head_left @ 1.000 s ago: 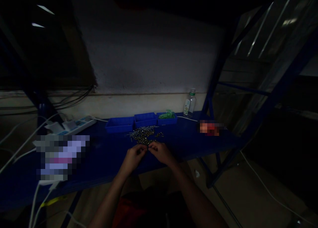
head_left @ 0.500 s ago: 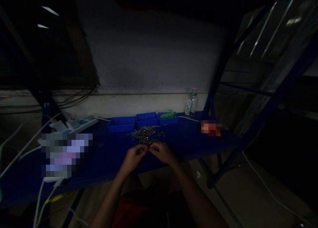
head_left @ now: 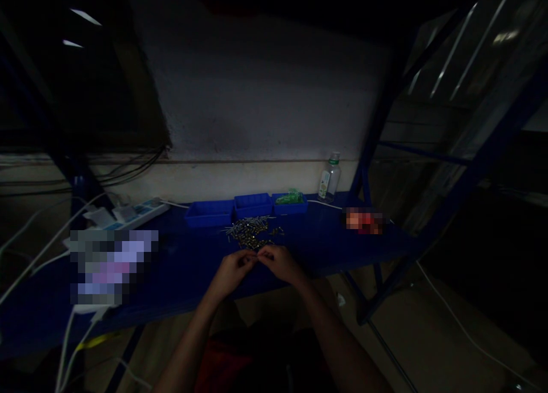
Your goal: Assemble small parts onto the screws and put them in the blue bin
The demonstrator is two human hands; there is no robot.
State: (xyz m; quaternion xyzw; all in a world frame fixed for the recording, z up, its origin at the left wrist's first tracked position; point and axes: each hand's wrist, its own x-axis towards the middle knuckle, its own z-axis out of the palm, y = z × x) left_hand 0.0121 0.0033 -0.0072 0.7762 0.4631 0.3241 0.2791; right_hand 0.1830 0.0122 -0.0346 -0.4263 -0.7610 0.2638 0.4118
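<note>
A heap of small metal screws point(head_left: 250, 232) lies on the dark blue table point(head_left: 184, 267) in front of three blue trays. My left hand point(head_left: 231, 272) and my right hand point(head_left: 280, 263) meet just in front of the heap, fingertips pinched together on a small part between them. The scene is too dim to tell what that part is. The left blue tray point(head_left: 209, 213) and the middle blue tray point(head_left: 253, 204) stand side by side. The right blue tray point(head_left: 291, 203) holds green pieces point(head_left: 289, 197).
A plastic bottle point(head_left: 329, 179) stands at the back right of the table. A white power strip point(head_left: 131, 213) with cables lies at the back left. Blue rack posts point(head_left: 372, 147) rise at the right. White cables hang off the left front edge.
Both hands stay together at the heap with only slight finger motion. The view has shifted a little.
</note>
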